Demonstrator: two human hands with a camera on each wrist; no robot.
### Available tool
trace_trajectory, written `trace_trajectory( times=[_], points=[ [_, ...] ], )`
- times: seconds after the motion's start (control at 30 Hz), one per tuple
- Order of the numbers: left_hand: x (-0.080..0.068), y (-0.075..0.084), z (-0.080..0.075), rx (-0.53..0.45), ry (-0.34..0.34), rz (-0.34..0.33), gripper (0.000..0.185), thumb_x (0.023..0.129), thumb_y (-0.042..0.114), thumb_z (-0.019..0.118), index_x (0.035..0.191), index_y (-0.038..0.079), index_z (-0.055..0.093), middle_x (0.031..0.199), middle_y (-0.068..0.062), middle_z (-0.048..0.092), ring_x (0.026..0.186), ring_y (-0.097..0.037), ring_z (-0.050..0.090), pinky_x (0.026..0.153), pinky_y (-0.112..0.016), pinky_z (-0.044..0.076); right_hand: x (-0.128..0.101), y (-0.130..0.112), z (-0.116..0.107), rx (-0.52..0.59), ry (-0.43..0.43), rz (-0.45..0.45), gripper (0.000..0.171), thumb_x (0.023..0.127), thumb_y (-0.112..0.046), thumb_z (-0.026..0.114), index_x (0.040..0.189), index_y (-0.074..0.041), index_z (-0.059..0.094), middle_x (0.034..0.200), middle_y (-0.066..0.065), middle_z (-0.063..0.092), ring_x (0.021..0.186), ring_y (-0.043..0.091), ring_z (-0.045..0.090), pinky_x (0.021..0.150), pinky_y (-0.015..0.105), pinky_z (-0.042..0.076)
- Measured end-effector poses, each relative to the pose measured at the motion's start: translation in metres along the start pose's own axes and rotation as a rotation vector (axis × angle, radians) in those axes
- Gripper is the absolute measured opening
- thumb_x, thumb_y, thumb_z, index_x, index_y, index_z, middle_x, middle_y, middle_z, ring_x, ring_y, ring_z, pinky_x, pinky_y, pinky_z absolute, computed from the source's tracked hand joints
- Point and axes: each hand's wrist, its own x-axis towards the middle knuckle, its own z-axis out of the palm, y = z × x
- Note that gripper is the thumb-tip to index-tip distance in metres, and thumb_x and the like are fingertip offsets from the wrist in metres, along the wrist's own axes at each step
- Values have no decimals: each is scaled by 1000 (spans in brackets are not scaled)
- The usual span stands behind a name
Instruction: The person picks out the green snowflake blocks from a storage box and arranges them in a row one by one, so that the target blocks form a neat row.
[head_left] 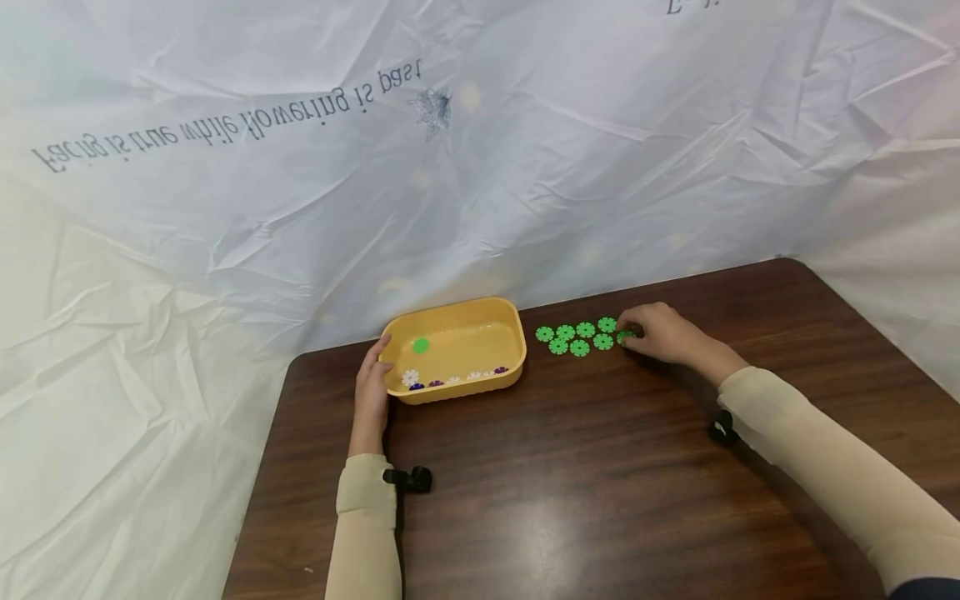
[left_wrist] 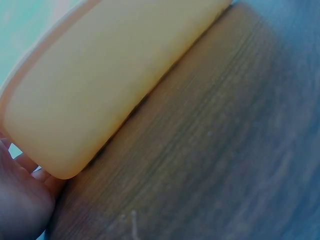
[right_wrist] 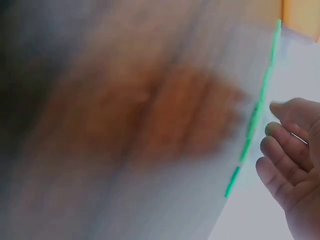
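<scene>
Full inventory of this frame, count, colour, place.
Tray: one, yellow, back left part of the table.
Green discs: seven or eight, in two rows right of the tray, on the table.
Green disc in tray: one, on the tray floor.
White and purple discs: several, along the tray's near wall; exact count unclear.
Table: one, dark wood.
Sheet: white, printed text, behind the table.
Left hand: holds the tray's left end.
Right hand: fingers at the rightmost green disc; grip unclear.

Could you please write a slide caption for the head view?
Left hand holds yellow tray; right hand touches green discs on the table.
</scene>
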Motion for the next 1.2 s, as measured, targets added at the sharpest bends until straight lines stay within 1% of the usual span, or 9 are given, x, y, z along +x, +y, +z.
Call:
trace_trajectory(
  times=[0.1, 0.2, 0.4, 0.6, 0.8, 0.87, 0.97, 1.13, 1.2],
  points=[
    [4, -8, -1, 9, 7, 13, 53, 98, 8, 38, 146, 27, 50, 158, 6, 31, 143, -18, 31, 109, -39, 29, 5, -5, -4, 11, 35, -19, 18, 89, -2, 68, 106, -2, 72, 103, 13, 71, 87, 23, 66, 72, 42, 53],
    [4, -8, -1, -6, 13, 9, 53, 97, 8, 38, 145, 28, 50, 158, 6, 32, 139, -20, 36, 105, -38, 32, 14, -17, -8, 40, 62, -49, 18, 92, -1, 62, 107, -1, 71, 103, 15, 71, 81, 21, 65, 71, 42, 52],
    [-5, 10, 2, -24, -6, -5, 54, 97, 4, 38, 148, 17, 48, 159, -2, 30, 142, -24, 30, 109, -42, 29, 46, -61, -8, 76, 69, -131, 19, 95, -8, 60, 109, -5, 72, 105, 12, 72, 70, 12, 60, 70, 38, 50],
    [-14, 21, 5, -13, -20, 1, 52, 97, 1, 38, 148, 8, 45, 159, -7, 29, 145, -28, 27, 112, -46, 27, 86, -113, 10, 93, 14, -233, 20, 95, -13, 61, 110, -7, 73, 103, 5, 72, 80, 14, 63, 76, 36, 52],
    [-12, 21, 5, 7, -23, 5, 51, 97, 1, 38, 147, 8, 46, 158, -8, 30, 145, -30, 25, 111, -47, 27, 129, -158, 42, 92, -111, -273, 25, 96, -14, 58, 115, -4, 71, 109, 8, 70, 94, 17, 65, 85, 35, 52],
    [-12, 21, 5, 15, -17, 13, 51, 97, 1, 38, 147, 8, 46, 159, -8, 30, 146, -29, 24, 111, -46, 26, 144, -169, 56, 84, -159, -268, 26, 97, -13, 57, 117, -3, 70, 111, 9, 69, 96, 19, 65, 87, 35, 51],
    [-11, 21, 4, 10, -10, 9, 51, 97, 1, 38, 147, 9, 47, 158, -7, 30, 145, -29, 24, 110, -45, 27, 164, -186, 76, 78, -234, -232, 31, 98, -13, 56, 125, -3, 66, 121, 9, 66, 107, 22, 62, 93, 37, 49],
    [-11, 20, 4, -6, -17, -17, 51, 97, 1, 39, 147, 10, 47, 158, -6, 30, 143, -27, 28, 109, -44, 29, 183, -207, 107, 3, -332, -165, 44, 100, -12, 51, 144, -9, 51, 143, 7, 53, 131, 25, 48, 107, 37, 39],
    [-11, 20, 3, -7, -19, -11, 51, 97, 0, 39, 147, 9, 47, 158, -7, 30, 143, -26, 28, 109, -44, 29, 185, -215, 115, -13, -373, -115, 51, 100, -9, 51, 150, -15, 44, 150, 8, 44, 138, 25, 40, 103, 36, 42]
  ],
)
